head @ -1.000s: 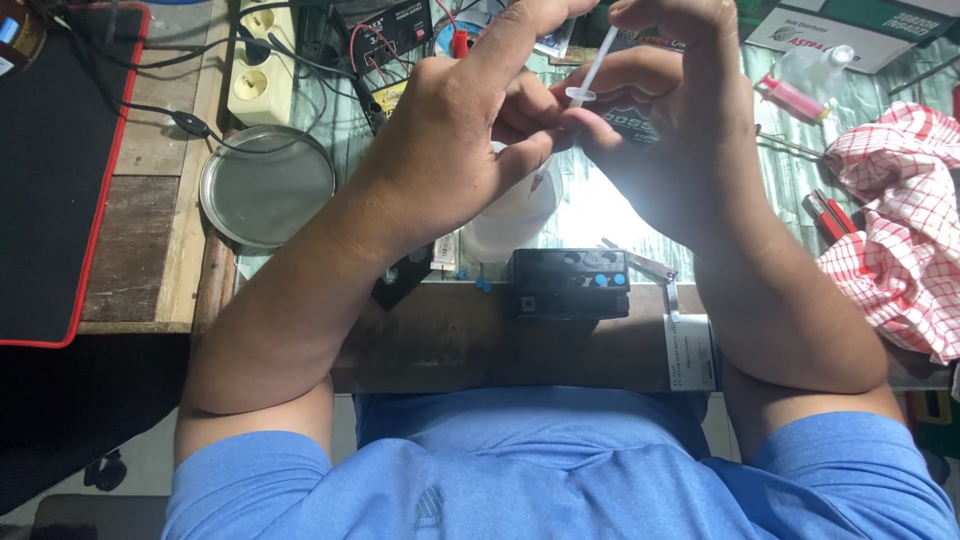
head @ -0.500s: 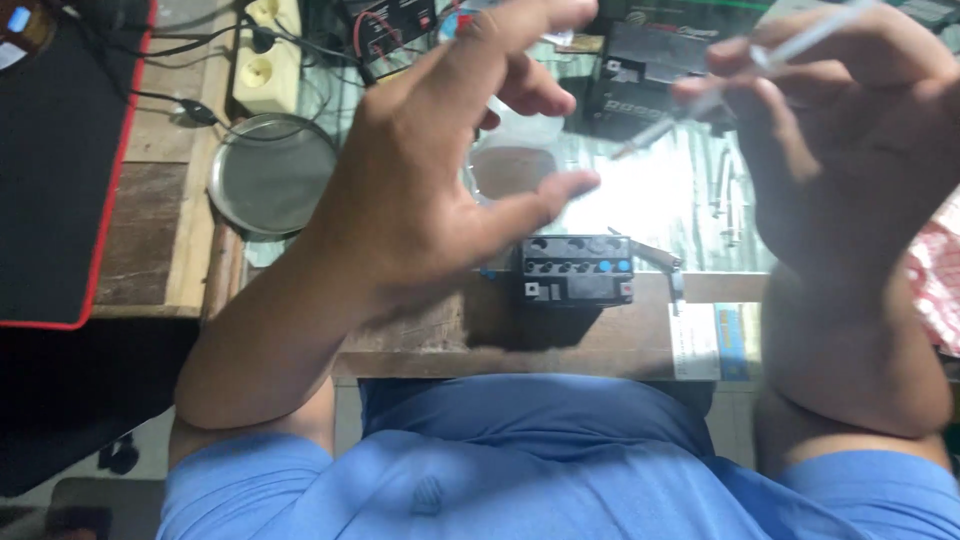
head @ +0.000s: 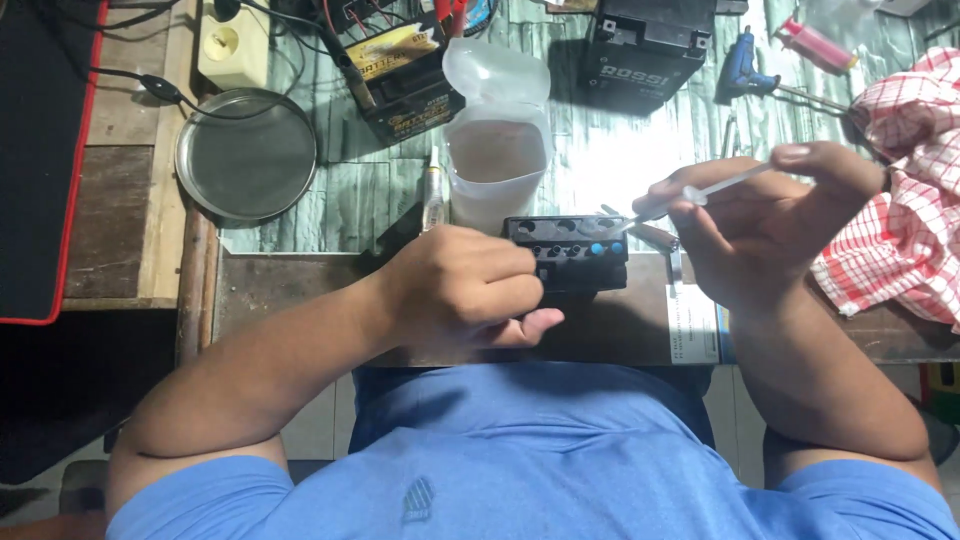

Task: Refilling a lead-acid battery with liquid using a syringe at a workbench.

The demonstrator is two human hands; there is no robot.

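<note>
Small black boxy battery [head: 570, 250] sits at near table edge, long axis left-right. Left hand [head: 465, 290] clamps its left end. Right hand [head: 770, 220] pinches thin clear plastic dropper [head: 700, 192], tip slanting down-left toward battery's right end.

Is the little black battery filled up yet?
Not yet. One blue cap already sits on the small black battery; other holes look open. The left hand steadies it while the right hand aims a thin dropper. The jug holds liquid.
</note>
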